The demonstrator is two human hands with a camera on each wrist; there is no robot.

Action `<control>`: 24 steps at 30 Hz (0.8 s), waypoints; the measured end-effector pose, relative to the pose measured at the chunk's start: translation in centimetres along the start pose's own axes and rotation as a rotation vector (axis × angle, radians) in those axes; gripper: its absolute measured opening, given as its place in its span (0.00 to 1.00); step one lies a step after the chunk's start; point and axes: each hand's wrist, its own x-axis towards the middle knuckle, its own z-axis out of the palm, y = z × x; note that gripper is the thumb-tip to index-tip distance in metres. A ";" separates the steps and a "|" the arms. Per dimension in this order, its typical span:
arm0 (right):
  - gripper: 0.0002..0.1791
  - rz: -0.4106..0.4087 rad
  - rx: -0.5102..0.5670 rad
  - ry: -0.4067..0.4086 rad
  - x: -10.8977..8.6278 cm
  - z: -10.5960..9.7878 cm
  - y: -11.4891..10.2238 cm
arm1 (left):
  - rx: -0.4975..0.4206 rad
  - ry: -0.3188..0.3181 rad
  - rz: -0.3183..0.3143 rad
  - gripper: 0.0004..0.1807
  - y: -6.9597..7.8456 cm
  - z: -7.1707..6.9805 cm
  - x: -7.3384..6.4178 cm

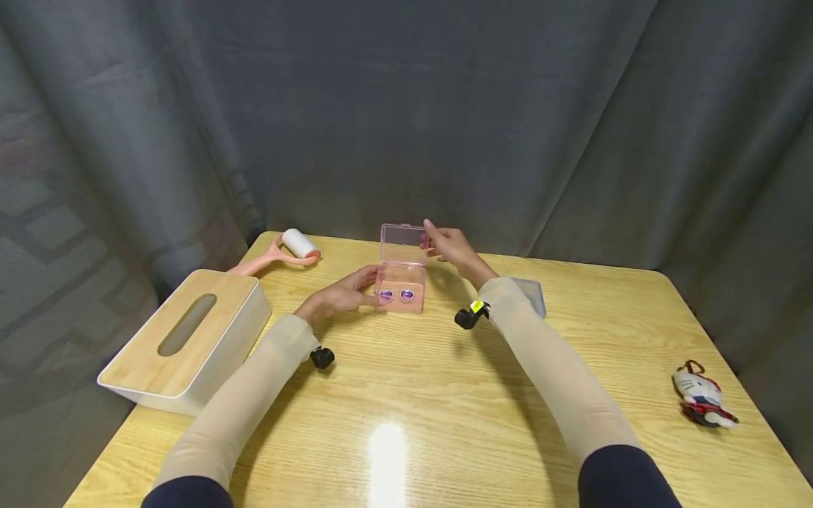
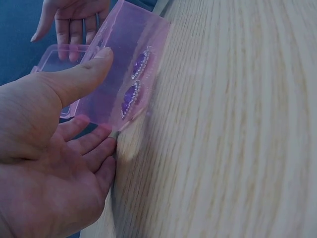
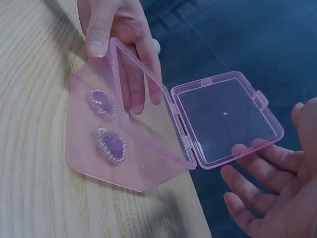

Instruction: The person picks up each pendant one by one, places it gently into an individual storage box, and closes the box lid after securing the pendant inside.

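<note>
A clear pink plastic box (image 1: 416, 276) stands on the table with its hinged lid (image 3: 207, 82) swung up. Inside lie two purple oval ornaments (image 3: 113, 147) edged with small sparkling stones; their exact kind cannot be told. My left hand (image 1: 346, 291) holds the box at its left side, thumb across the near edge and fingers (image 2: 96, 153) along the side and behind. At the lid's right edge, my right hand (image 1: 452, 247) touches the rim with its fingertips (image 3: 242, 150). Its thumb stands apart from the lid in the right wrist view.
To the left stands a white tissue box (image 1: 254, 321) with a wooden top. Behind it lies a pink lint roller (image 1: 298, 247). A flat translucent case (image 1: 533, 296) rests partly hidden behind my right forearm. A cat-shaped plush charm (image 1: 701, 395) lies near the right edge; curtains hang around.
</note>
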 end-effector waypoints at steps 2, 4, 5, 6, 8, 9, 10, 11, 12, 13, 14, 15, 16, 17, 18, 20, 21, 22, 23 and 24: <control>0.40 -0.009 -0.001 -0.005 0.0 -0.1 0.1 | -0.003 -0.002 0.003 0.48 0.0 -0.1 0.0; 0.40 -0.023 -0.003 -0.010 -0.1 0.0 0.1 | -0.002 -0.003 0.002 0.48 0.0 -0.1 -0.1; 0.40 -0.030 -0.007 -0.013 -0.1 0.0 0.2 | -0.002 -0.003 0.002 0.48 0.0 -0.2 -0.2; 0.39 -0.036 -0.016 -0.015 -0.1 0.0 0.2 | 0.000 -0.003 -0.001 0.48 0.0 -0.2 -0.2; 0.37 -0.045 -0.039 -0.026 -0.3 0.0 0.2 | 0.004 0.000 -0.005 0.48 0.0 -0.3 -0.3; 0.36 -0.048 -0.055 -0.036 -0.4 0.0 0.3 | 0.007 0.003 -0.009 0.47 0.0 -0.3 -0.3; 0.35 -0.052 -0.065 -0.050 -0.5 -0.1 0.3 | 0.009 0.006 -0.013 0.47 0.1 -0.3 -0.3; 0.35 -0.057 -0.082 -0.071 -0.6 -0.2 0.3 | 0.012 0.007 -0.013 0.47 0.1 -0.3 -0.3; 0.35 -0.062 -0.098 -0.095 -0.7 -0.3 0.3 | 0.010 0.009 -0.017 0.47 0.1 -0.3 -0.3; 0.36 -0.068 -0.114 -0.121 -0.9 -0.5 0.3 | 0.010 0.009 -0.021 0.47 0.1 -0.2 -0.2; 0.36 -0.073 -0.135 -0.147 -1.0 -0.7 0.4 | 0.009 0.005 -0.022 0.47 0.1 -0.2 -0.2; 0.36 -0.079 -0.158 -0.175 -1.1 -0.9 0.5 | 0.010 0.000 -0.022 0.47 0.1 -0.2 -0.1; 0.36 -0.085 -0.178 -0.202 -1.3 -1.2 0.5 | 0.009 -0.007 -0.021 0.47 0.1 -0.1 0.0; 0.36 -0.090 -0.200 -0.230 -1.5 -1.4 0.6 | 0.006 -0.015 -0.019 0.47 0.1 -0.1 0.1; 0.35 -0.096 -0.218 -0.257 -1.6 -1.7 0.7 | 0.002 -0.019 -0.021 0.47 0.1 -0.1 0.2; 0.34 -0.108 -0.241 -0.311 -1.8 -2.0 0.9 | -0.006 -0.026 -0.018 0.47 0.1 -0.1 0.3; 0.33 -0.117 -0.250 -0.336 -1.9 -2.1 0.9 | -0.011 -0.027 -0.017 0.46 0.1 -0.1 0.3; 0.33 -0.122 -0.255 -0.356 -2.0 -2.2 1.0 | -0.016 -0.026 -0.017 0.46 0.1 -0.1 0.3; 0.32 -0.128 -0.260 -0.371 -2.1 -2.2 1.0 | -0.020 -0.025 -0.018 0.46 0.1 -0.1 0.3; 0.32 -0.132 -0.266 -0.383 -2.1 -2.2 1.1 | -0.022 -0.024 -0.019 0.46 0.1 -0.1 0.3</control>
